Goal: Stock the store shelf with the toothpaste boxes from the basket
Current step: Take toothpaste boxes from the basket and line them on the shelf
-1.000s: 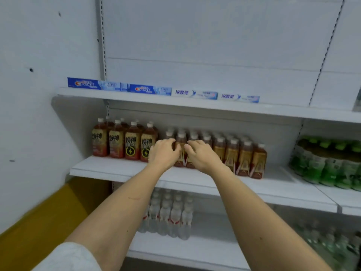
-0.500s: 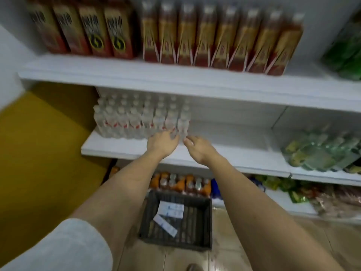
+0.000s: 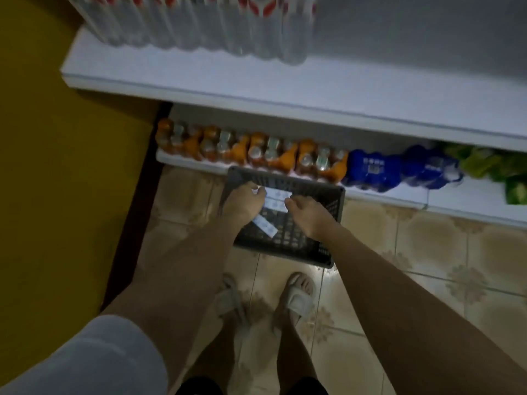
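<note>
1. The white shelf [image 3: 285, 89] ran across above and beyond both hands, with clear bottles [image 3: 199, 24] standing on its left part.
2. The tiled floor [image 3: 427, 252] lay beneath the hands, and a yellow wall panel [image 3: 57, 166] stood off to the left of them.
3. The dark slatted basket [image 3: 322, 258] sat on the floor directly under both hands, just in front of the bottom shelf's orange bottles [image 3: 251, 152] and blue packs [image 3: 399, 169].
4. The left hand [image 3: 242, 203] reached down into the basket, fingers curled at the left end of the white toothpaste boxes [image 3: 275, 198]; blur kept me from telling whether it gripped them.
5. The right hand [image 3: 309, 212] was at the boxes' right end, fingers loosely bent, its hold equally unclear.
6. A single toothpaste box [image 3: 265, 225] lay slanted in the basket, just below the left hand.
7. Two sandalled feet [image 3: 296, 297] stood nearer than the basket, behind both hands.
</note>
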